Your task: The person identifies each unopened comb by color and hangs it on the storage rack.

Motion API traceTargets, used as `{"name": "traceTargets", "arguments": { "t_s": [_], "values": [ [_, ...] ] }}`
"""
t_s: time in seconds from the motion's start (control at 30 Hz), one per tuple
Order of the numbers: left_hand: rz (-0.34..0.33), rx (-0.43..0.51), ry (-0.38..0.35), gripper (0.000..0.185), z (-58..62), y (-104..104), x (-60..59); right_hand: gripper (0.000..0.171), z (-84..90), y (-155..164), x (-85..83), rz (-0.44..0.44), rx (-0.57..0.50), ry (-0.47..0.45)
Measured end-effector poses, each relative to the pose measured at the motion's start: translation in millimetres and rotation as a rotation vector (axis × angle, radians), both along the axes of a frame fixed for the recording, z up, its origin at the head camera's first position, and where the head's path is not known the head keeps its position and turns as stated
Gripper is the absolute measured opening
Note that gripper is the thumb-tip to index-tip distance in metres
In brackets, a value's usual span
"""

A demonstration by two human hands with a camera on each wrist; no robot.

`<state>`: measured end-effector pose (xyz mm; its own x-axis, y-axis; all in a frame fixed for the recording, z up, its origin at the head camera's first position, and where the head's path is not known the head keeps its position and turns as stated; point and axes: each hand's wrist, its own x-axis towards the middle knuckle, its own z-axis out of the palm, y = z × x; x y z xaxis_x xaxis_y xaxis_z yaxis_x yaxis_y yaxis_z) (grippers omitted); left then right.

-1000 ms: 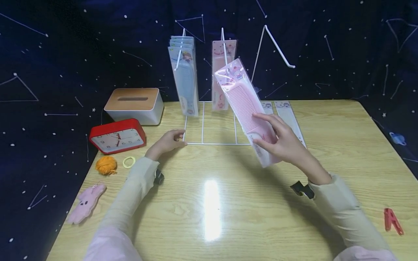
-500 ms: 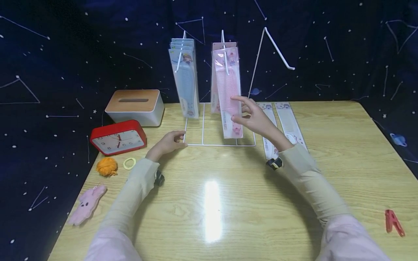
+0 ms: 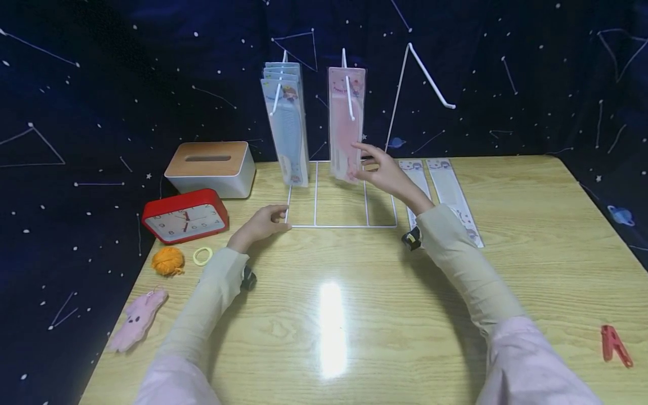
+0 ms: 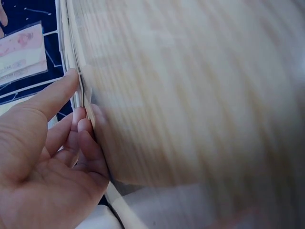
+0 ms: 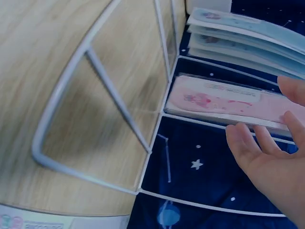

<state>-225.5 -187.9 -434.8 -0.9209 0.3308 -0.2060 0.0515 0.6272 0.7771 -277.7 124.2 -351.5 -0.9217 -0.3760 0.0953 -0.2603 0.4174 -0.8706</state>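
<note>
A white wire rack (image 3: 340,226) stands at the back of the table. My left hand (image 3: 260,228) pinches the front left corner of its base; the left wrist view has thumb and fingertips on the wire. Pink packaged combs (image 3: 346,126) hang on the middle hook, one behind another. By their lower right edge is my right hand (image 3: 387,177), fingers loosely spread. In the right wrist view the fingers (image 5: 243,138) lie beside the pink pack (image 5: 214,98) without closing round it. Several blue packaged combs (image 3: 288,129) hang on the left hook.
Two pale comb packs (image 3: 448,191) lie flat right of the rack, under the bare right hook (image 3: 430,76). At left are a tissue box (image 3: 210,169), red clock (image 3: 186,216), orange yarn ball (image 3: 167,261), yellow ring (image 3: 202,256) and pink plush (image 3: 139,320). A red clothespin (image 3: 615,346) lies far right.
My right hand carried a pink comb pack leftward onto the middle hook and let go. The pack then slid back along the hook against the one behind. My left hand stayed on the rack.
</note>
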Motion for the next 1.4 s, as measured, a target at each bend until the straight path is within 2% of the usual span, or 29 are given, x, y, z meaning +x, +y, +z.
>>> {"name": "traceTargets", "arguments": {
  "t_s": [0.2,0.4,0.53,0.7,0.87,1.1,1.27,1.4],
  "values": [
    [-0.004,-0.011,0.018,0.059,2.3,0.4,0.2,0.065,-8.2,6.1,-0.3,-0.013,0.014,0.005],
    [-0.012,-0.014,0.019,0.06,2.3,0.6,-2.2,0.061,-12.2,23.0,12.9,-0.049,0.002,0.054],
    [-0.015,-0.033,0.025,0.06,1.2,0.7,-4.2,0.058,-15.3,42.7,23.4,-0.099,0.028,0.109],
    [-0.016,-0.018,0.022,0.06,-0.8,-0.3,-6.0,0.057,-25.2,78.0,29.9,-0.179,0.123,0.13],
    [-0.036,0.005,0.042,0.063,-4.6,-4.6,-6.8,0.063,-37.3,114.5,36.8,-0.246,0.225,0.059],
    [-0.024,-0.008,0.025,0.06,-4.7,-2.7,-4.8,0.073,-54.6,159.7,39.8,-0.228,0.438,-0.053],
    [-0.018,-0.026,0.026,0.058,-2.7,-0.8,-2.1,0.079,-61.9,176.7,40.6,-0.207,0.587,-0.138],
    [-0.017,-0.03,0.03,0.059,-3.0,-0.8,-2.8,0.08,-65.3,181.8,40.4,-0.223,0.62,-0.201]
  ]
}}
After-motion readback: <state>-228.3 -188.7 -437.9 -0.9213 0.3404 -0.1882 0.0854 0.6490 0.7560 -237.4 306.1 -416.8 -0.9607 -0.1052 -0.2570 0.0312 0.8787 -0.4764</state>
